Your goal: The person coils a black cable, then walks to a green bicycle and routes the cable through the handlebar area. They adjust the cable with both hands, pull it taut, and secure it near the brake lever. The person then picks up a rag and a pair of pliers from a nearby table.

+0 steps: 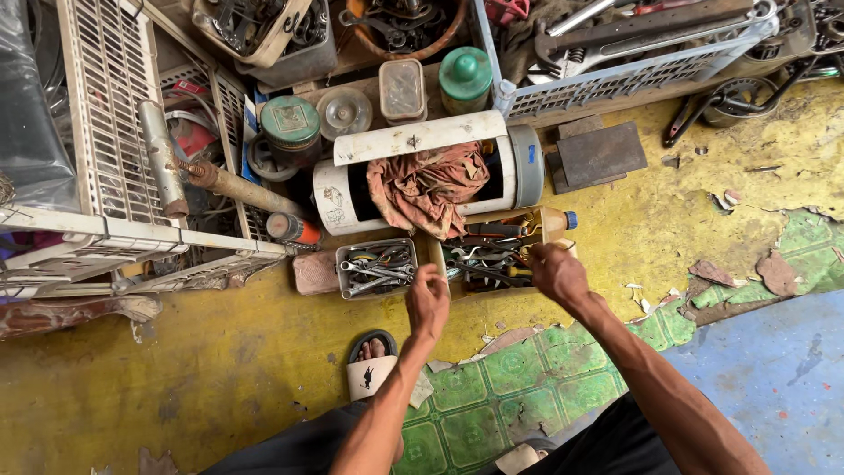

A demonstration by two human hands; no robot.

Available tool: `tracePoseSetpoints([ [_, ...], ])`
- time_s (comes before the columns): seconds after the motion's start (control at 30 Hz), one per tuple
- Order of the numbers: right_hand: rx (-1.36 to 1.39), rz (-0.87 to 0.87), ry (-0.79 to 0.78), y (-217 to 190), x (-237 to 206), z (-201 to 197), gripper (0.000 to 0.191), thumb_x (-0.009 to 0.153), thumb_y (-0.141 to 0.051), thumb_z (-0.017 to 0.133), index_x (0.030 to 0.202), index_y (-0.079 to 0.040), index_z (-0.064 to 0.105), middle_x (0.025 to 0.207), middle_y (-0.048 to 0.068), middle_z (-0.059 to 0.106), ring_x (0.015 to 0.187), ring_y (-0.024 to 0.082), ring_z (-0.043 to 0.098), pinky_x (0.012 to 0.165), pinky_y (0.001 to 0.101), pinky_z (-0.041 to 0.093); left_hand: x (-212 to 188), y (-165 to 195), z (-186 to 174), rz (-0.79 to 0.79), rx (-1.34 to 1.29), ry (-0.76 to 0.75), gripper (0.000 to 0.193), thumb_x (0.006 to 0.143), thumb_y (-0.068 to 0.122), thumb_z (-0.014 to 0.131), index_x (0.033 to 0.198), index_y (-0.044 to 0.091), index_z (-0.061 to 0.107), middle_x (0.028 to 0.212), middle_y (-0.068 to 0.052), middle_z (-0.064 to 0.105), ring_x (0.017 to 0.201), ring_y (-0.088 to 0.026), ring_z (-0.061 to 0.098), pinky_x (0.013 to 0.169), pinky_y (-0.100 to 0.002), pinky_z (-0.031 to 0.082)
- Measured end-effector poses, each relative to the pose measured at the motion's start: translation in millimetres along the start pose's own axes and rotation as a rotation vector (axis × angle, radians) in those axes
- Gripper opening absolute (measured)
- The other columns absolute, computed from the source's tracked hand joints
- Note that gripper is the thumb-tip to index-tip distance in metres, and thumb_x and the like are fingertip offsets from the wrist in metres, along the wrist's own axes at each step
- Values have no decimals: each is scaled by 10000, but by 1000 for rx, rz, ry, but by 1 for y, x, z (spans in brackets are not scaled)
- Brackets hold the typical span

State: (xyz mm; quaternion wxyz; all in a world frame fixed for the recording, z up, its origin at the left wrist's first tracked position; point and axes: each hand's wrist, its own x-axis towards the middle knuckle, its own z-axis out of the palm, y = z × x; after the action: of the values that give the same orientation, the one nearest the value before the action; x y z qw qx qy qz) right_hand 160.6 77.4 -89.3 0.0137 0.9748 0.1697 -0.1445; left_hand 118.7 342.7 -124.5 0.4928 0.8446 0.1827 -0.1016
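1. Right hand (557,273) reaches into the wooden tool box (492,257) at about 1 o'clock from the person's knees, its fingers curled down among the wrenches and pliers; what it grips, if anything, I cannot tell.
2. Left hand (427,302) hovers at 12 o'clock, fingers bent narrow, just below the metal tin of spanners (376,267); whether it holds something cannot be told.
3. At 12 o'clock beyond both boxes lies a cut white plastic canister (422,171) on its side, with a rust-coloured rag (429,186) draped in its opening.
4. A sandalled foot (371,362) rests on the yellow floor (220,352) at 10 o'clock from the left forearm.
5. A white wire rack (110,105) stands at 10 o'clock.
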Motion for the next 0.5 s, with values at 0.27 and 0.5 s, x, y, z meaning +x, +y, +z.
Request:
tracePoseSetpoints([
  [0.27, 377, 147, 114, -25, 3, 7, 179, 908, -191, 631, 1054, -95, 669, 780, 175, 685, 615, 300, 638, 513, 453, 494, -28, -10, 5, 63, 242, -129, 355, 943, 189, 655, 1281, 101, 588, 925, -113, 735, 832, -285, 700, 742, -435, 542],
  [0.5, 559, 358, 174, -25, 26, 0, 345, 902, -301, 741, 1039, -28, 582, 779, 199, 701, 590, 320, 654, 527, 459, 509, -22, -21, -6, 61, 227, -96, 356, 968, 184, 597, 1313, 98, 574, 1002, -116, 718, 882, -279, 701, 782, -433, 557],
])
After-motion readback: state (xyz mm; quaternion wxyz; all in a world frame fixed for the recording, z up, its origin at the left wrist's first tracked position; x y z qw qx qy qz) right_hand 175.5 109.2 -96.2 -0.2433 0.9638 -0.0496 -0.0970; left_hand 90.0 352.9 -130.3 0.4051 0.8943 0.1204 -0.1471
